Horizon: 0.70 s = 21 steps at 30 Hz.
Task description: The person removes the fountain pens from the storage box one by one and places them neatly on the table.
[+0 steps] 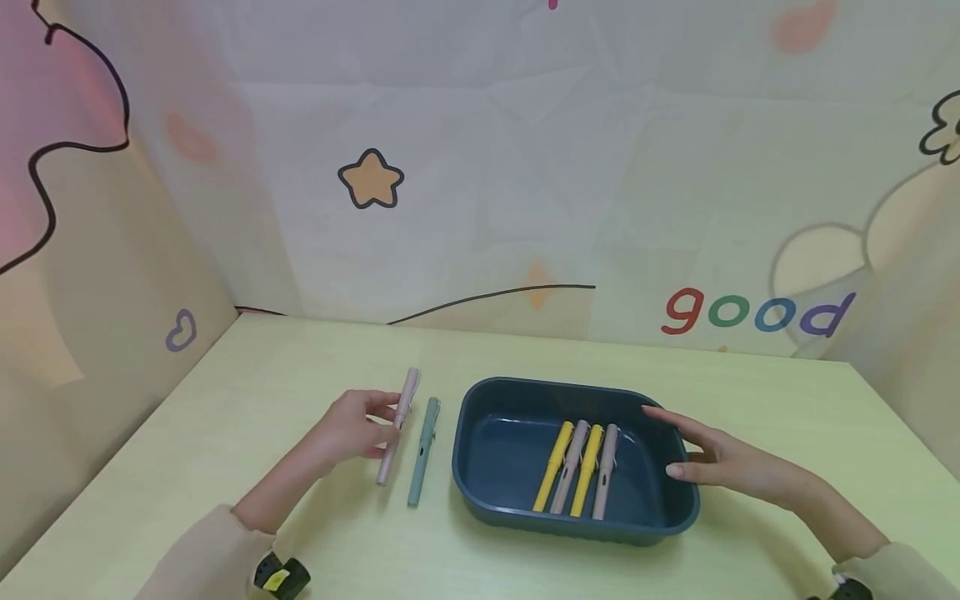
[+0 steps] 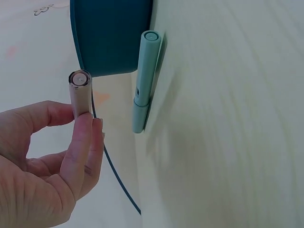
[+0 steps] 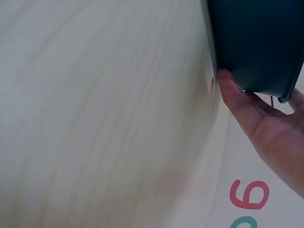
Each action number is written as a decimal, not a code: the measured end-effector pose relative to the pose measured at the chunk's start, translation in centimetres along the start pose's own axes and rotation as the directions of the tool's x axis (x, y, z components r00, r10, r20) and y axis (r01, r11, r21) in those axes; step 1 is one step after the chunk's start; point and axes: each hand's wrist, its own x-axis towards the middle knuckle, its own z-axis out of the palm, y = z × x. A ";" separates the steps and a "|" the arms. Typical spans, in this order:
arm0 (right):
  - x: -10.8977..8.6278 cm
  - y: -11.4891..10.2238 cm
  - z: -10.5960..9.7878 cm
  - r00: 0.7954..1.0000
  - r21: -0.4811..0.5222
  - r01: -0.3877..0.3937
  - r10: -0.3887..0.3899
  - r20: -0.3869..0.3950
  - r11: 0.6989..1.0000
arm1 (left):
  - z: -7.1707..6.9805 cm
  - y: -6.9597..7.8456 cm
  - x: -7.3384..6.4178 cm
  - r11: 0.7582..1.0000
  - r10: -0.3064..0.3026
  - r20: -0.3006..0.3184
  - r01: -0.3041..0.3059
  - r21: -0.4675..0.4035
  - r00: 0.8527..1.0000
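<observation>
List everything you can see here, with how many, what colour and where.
Pink pen: 1, pale pink, held in the left hand
Green pen: 1, muted green, on the table, left of the tub
Tub: 1, dark blue, on the table
Yellow pens: 2, yellow, in the tub
Grey pens: 2, greyish purple, in the tub, alternating with the yellow
Table: 1, pale yellow, below everything
Backdrop: whitish, behind the table, printed with an orange star, multicoloured "good" and other shapes
Sleeves: 2, beige, lower corners
Wrist gadgets: 2, mostly black, by the sleeves
Hands: 2, bare; left on the pink pen, right hand at the tub's right end
</observation>
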 end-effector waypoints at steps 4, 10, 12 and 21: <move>0.1 -0.1 0.1 1.000 0.003 -0.020 0.020 -0.003 1.000 | 0.0 -0.4 0.2 1.000 -0.017 0.003 0.017 0.000 1.000; 0.2 -0.2 -0.1 0.999 -0.012 -0.027 0.027 -0.018 1.000 | 0.1 -1.0 0.8 0.999 -0.043 -0.009 0.043 0.014 0.999; 0.2 -0.3 -0.2 1.000 -0.008 -0.014 0.014 -0.015 1.000 | 0.1 -1.1 1.0 0.998 -0.058 -0.012 0.058 0.023 0.998; 0.2 0.0 -0.1 1.000 -0.002 0.019 -0.019 0.003 1.000 | 0.6 -1.6 1.2 0.995 -0.090 -0.009 0.090 0.041 0.996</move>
